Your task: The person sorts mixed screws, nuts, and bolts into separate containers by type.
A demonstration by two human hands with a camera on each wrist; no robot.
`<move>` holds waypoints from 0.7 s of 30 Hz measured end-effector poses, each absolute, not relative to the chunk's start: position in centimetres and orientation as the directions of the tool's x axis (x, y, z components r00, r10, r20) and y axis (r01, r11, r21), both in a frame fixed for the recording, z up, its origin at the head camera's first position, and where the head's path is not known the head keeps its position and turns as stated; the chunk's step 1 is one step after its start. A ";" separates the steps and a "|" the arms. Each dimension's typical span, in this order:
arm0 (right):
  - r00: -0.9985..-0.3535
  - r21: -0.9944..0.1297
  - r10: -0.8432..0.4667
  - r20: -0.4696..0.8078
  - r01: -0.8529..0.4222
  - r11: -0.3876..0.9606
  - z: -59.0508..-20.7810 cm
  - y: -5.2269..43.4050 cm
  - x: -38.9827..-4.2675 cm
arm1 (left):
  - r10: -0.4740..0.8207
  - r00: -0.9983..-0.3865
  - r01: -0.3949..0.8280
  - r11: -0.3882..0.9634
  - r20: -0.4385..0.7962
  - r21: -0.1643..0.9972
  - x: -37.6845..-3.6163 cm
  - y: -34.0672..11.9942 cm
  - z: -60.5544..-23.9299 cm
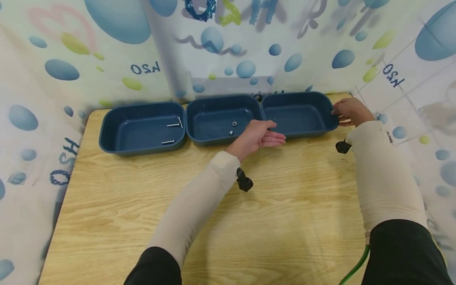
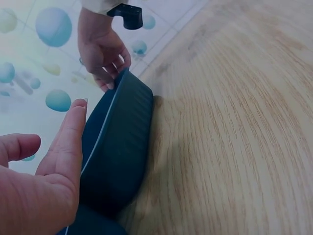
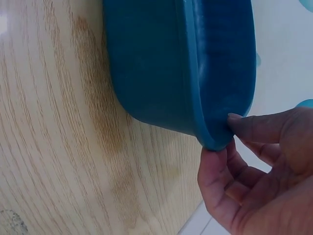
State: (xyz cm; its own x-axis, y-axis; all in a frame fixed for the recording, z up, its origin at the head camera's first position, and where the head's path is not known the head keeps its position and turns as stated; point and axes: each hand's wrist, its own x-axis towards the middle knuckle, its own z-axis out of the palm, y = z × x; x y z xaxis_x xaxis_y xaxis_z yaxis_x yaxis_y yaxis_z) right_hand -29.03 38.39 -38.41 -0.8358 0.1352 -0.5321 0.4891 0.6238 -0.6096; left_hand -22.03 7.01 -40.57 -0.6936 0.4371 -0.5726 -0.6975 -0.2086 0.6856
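Observation:
Three dark blue plastic trays stand in a row along the table's back edge. My right hand (image 1: pixel 352 111) pinches the outer end rim of the right tray (image 1: pixel 301 132), thumb inside and fingers outside, as the right wrist view shows on the tray (image 3: pixel 151 63). My left hand (image 1: pixel 255 136) reaches over the front, where the middle tray (image 1: pixel 213 140) and right tray meet. Its fingers are straight with the thumb apart, and it holds nothing. In the middle tray lie a nut (image 1: pixel 234 124) and a small metal piece (image 1: pixel 231 133).
The left tray (image 1: pixel 142 150) contains several screws (image 1: pixel 168 142). Behind the trays hangs a patterned cloth (image 1: pixel 246 69), with more cloth at both sides. The wooden table (image 1: pixel 285 221) extends in front. A green cable (image 1: pixel 356 266) runs by the right sleeve.

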 end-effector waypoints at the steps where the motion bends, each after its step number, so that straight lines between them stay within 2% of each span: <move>1: -0.836 -0.612 0.133 -0.533 0.489 0.621 -38.4 38.4 -29.0 | 0.440 -0.694 -0.697 -0.211 -0.571 0.685 -22.0 6.9 -40.5; 11: -0.832 -0.621 0.128 -0.541 0.497 0.606 -38.5 38.3 -29.1 | 0.457 -0.693 -0.693 -0.212 -0.558 0.689 -21.2 5.5 -39.4; 21: -0.836 -0.606 0.133 -0.532 0.486 0.630 -38.2 38.0 -28.9 | 0.459 -0.703 -0.671 -0.176 -0.543 0.720 -19.2 1.9 -37.9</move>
